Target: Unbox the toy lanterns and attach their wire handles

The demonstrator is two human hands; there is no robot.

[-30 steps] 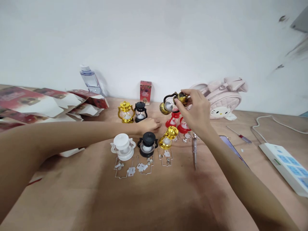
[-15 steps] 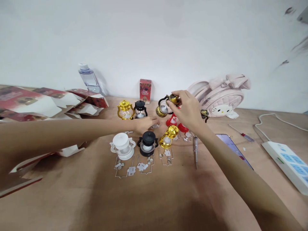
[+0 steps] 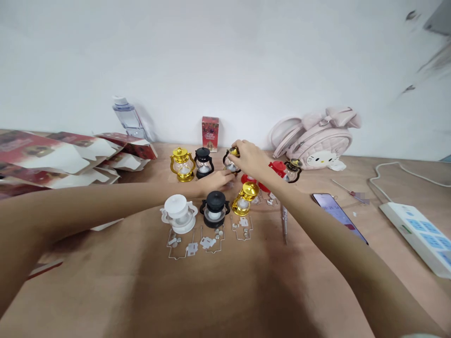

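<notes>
My right hand is closed round the top of a small bronze lantern, which stands in the back row. Just in front of the lantern's base, my left hand has its fingers together; what lies in them is hidden. To the left stand a gold lantern and a black lantern. Nearer me is a row of a white lantern, another black lantern and another gold lantern. Red lanterns are partly covered by my right forearm.
Wire handles, white plates and button cells lie before the lanterns. A screwdriver, phone and power strip are at right. Opened red boxes, a bottle, a red box and a pink bag stand behind.
My right hand has lowered the bronze lantern leftward, from tilted in the air to the back row. My left hand has shifted slightly and stays low by the lantern's spot.
</notes>
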